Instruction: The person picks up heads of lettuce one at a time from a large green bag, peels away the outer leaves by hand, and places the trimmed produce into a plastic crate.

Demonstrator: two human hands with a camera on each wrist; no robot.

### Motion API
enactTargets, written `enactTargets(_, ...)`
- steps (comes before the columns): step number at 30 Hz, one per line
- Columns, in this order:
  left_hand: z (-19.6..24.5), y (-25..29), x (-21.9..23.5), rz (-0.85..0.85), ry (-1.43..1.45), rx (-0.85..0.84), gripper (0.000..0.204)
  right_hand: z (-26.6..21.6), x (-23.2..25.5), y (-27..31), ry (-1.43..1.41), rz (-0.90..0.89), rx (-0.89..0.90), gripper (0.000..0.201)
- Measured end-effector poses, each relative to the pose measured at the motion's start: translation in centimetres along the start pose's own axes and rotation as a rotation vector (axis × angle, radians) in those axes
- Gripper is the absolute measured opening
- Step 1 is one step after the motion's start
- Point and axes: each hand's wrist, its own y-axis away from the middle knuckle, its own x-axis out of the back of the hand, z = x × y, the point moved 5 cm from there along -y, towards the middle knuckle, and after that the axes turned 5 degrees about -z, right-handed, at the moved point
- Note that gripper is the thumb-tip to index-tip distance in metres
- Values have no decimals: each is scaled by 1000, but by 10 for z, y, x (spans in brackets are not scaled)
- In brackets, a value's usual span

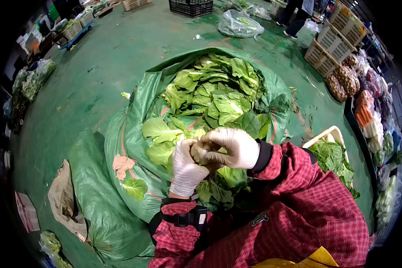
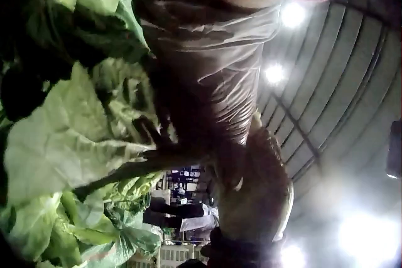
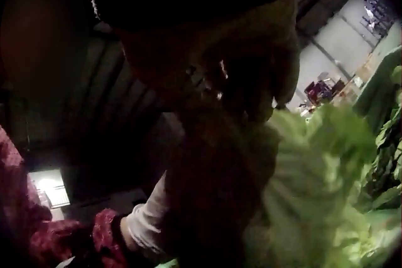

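Observation:
Both hands wear pale gloves and meet over an open green sack (image 1: 138,107) of leafy greens. The left hand (image 1: 186,167) grips the stem end of a leafy head (image 1: 161,134), whose leaves spread to the left; in the left wrist view broad leaves (image 2: 59,136) extend from the left hand (image 2: 207,79). The right hand (image 1: 234,147) pinches at the same stem end with bent fingers, touching the left. In the right wrist view the right hand (image 3: 220,60) is dark, beside blurred leaves (image 3: 314,180). More stacked greens (image 1: 228,98) fill the sack.
A filled green sack (image 1: 98,196) and a brown cloth (image 1: 64,201) lie left. A crate of greens (image 1: 332,156) stands right. Farther off are stacked crates (image 1: 335,40), bagged vegetables (image 1: 366,111), a black crate (image 1: 190,7) and a person (image 1: 295,18) standing.

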Motion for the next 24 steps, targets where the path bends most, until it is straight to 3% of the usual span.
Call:
enactTargets(1, 19, -6, 7, -52, -46, 22, 71, 8, -2, 2, -48, -47, -42, 32)
enactTargets(5, 3, 0, 9, -230, -280, -16, 70, 27, -10, 10, 133, -124, 59, 27)
enactTargets(7, -5, 1, 6, -305, -208, -11, 72, 41, -24, 13, 351, -194, 69, 23)
enactTargets(9, -7, 3, 5, -362, -245, 74, 71, 45, -30, 16, 414, -138, 7, 21)
enactTargets(13, -11, 1, 7, -372, -224, 181, 66, 49, -27, 6, 207, -29, -51, 13)
enactTargets(15, -4, -3, 13, -371, -118, 212, 61, 89, -32, 5, 199, 116, -80, 23)
enactTargets(17, -3, -7, 24, -374, 33, 198, 61, 168, -37, -5, -248, -33, -465, 28)
enactTargets(18, -27, 5, 24, -307, 343, 361, 66, 221, -41, -5, -392, 0, -546, 30)
enactTargets(19, -18, 2, 27, -278, 496, 436, 68, 261, -41, 0, -538, 30, -629, 31)
enactTargets(21, -13, -3, 32, -185, 626, 415, 71, 273, 20, 22, -26, 344, -991, 35)
enactTargets(23, -15, -3, 34, -59, 684, 374, 72, 335, 39, 70, 183, 354, -1062, 38)
enactTargets(24, -16, -4, 35, 2, 715, 351, 73, 339, 30, 77, 313, 82, -1080, 39)
